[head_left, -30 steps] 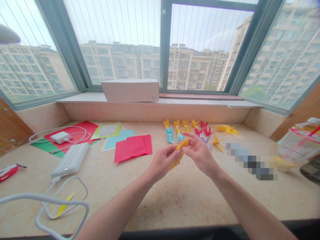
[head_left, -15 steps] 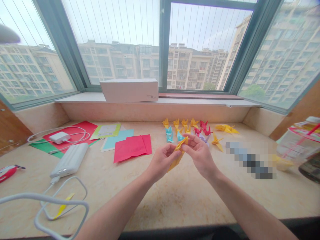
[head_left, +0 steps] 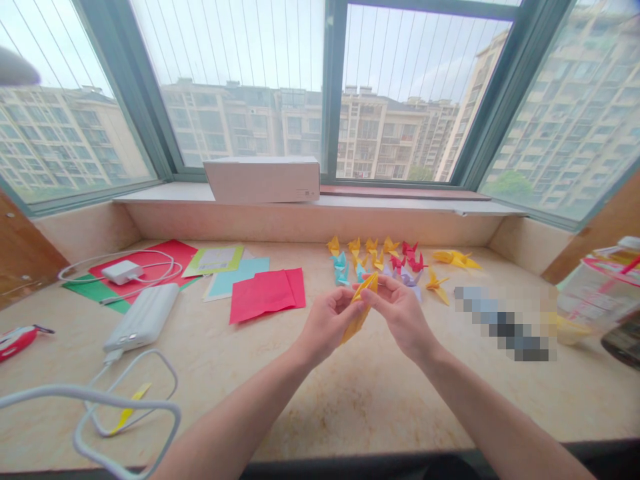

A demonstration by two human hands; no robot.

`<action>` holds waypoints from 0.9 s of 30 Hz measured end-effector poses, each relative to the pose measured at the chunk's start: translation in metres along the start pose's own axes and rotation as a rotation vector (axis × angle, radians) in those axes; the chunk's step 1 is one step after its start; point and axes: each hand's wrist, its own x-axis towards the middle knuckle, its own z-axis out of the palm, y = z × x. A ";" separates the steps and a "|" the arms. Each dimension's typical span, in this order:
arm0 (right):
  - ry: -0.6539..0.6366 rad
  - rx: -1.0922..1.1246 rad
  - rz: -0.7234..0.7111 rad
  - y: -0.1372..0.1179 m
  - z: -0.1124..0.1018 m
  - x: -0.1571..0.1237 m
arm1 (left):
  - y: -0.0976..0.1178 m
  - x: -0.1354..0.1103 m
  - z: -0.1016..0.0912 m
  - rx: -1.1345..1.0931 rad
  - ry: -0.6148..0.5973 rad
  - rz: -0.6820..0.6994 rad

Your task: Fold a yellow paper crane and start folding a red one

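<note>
**Yellow piece partway folded, a flock already done**

Both my hands are raised over the bench (head_left: pixel 350 393) and meet on one yellow paper (head_left: pixel 361 308). My left hand (head_left: pixel 327 325) pinches its lower part between thumb and fingers. My right hand (head_left: pixel 400 311) grips the upper tip from the other side. The paper is long and narrow, pointed at the top, tilted, and clear of the bench. It shows layers and creases, but I can make out no spread wings, so I judge it partway folded rather than finished.

Just beyond my hands, near the wall, a cluster of small cranes (head_left: pixel 380 257) stands on the bench in yellow, blue and red. A few more yellow ones (head_left: pixel 456 259) lie to the right of them. Those I count as done.

To the left lie flat red sheets (head_left: pixel 267 295), with a blue sheet (head_left: pixel 235 277) just behind them. None of these has been folded. Further left is a power bank (head_left: pixel 143 319) with its cable, and a white box (head_left: pixel 263 179) rests on the sill.
</note>
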 end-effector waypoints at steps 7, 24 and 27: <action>0.030 -0.058 -0.036 0.000 -0.001 -0.001 | -0.001 -0.001 0.002 0.017 -0.010 0.007; 0.091 -0.063 -0.043 0.001 -0.004 0.000 | -0.004 -0.001 0.000 0.057 -0.061 -0.002; 0.120 -0.074 -0.049 0.001 -0.004 0.002 | -0.005 -0.002 0.000 0.072 -0.064 -0.002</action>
